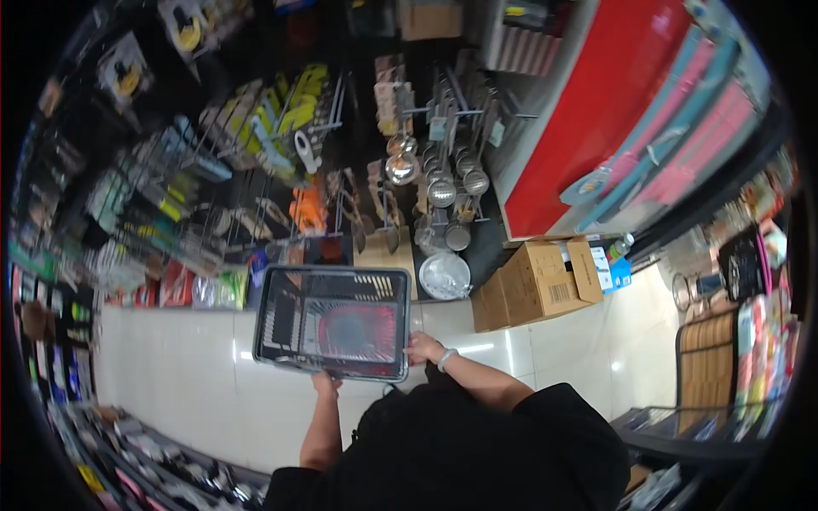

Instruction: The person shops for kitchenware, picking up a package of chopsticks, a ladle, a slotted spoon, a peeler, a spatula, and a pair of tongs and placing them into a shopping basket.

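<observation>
A dark shopping basket [332, 274] with slotted sides is held in front of my body, over the pale tiled floor. Something reddish shows at its bottom; whether it lies inside or is part of the basket I cannot tell. My left hand [325, 384] grips the basket's near rim. At the basket's right side, my right hand [423, 348] is closed on the edge, with a light band on the wrist. Kitchen tools hang on hooks beyond the basket, among them shiny ladles [401, 167] and an orange item [308, 210].
An opened cardboard box [538, 285] stands on the floor to the right, near a round metal strainer or lid [445, 276]. A red panel [596, 111] rises behind the box. Wooden boards [707, 366] stand at the far right. Shelves of goods line the lower left.
</observation>
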### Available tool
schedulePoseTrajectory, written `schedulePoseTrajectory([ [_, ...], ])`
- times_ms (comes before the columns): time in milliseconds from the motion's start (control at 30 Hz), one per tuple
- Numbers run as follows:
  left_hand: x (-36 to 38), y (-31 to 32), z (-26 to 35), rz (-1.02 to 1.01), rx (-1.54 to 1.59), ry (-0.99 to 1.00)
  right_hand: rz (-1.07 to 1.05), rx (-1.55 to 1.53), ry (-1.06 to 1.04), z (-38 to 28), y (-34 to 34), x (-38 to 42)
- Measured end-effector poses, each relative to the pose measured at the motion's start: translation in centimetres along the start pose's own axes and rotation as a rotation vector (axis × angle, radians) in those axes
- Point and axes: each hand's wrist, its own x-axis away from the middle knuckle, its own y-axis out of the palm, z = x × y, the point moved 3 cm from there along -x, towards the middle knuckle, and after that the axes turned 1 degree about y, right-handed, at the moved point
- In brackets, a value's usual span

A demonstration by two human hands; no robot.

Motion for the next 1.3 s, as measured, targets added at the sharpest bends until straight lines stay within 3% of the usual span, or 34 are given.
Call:
schedulePoseTrajectory([
  [67, 1.6, 1.0, -0.4, 0.077, -0.126, 0.090, -0.099, 0.100, -0.136, 3.2, -0.9, -3.9],
  [133, 2.3, 1.9, -1.3, 0.260, -0.278, -0.050, -0.184, 0.215, -0.010, 1.8, -1.8, -3.0],
  [167, 1.8, 1.8, -2.6, 0.321, -0.328, -0.029, -0.197, 0.178, 0.071, 1.0, -2.1, -2.5],
  [233, 1.8, 2.1, -3.6, 0.325, -0.387, -0.095, -0.252, 0.173, 0.173, -0.2, -2.9, -1.5],
  [333, 1.6, 2.5, -4.3, 0.291, -0.346, -0.317, -0.333, 0.122, 0.155, -1.1, -3.8, -1.1],
  [533, 2.9, 3.2, -2.3, 0.204, -0.393, -0.356, -0.257, 0.233, 0.183, -2.8, -4.3, -2.9],
  [667, 3.1, 3.6, -2.0, 0.187, -0.340, -0.367, -0.418, 0.160, 0.143, -2.5, -5.0, -3.5],
  [800, 4.9, 4.8, -2.8, 0.136, -0.385, -0.373, -0.233, 0.183, 0.151, -2.2, -6.1, -2.4],
  [1000, 4.9, 5.3, -4.5, 0.224, -0.398, -0.455, -0.189, 0.214, 0.163, -1.9, -6.6, -2.7],
  [1200, 6.8, 5.7, -3.7, 0.261, -0.364, -0.269, -0.144, 0.141, 0.141, -1.0, -6.5, -2.6],
  [1300, 7.8, 5.7, -4.7, 0.273, -0.268, -0.282, -0.103, 0.145, 0.127, -0.6, -6.0, -2.8],
])
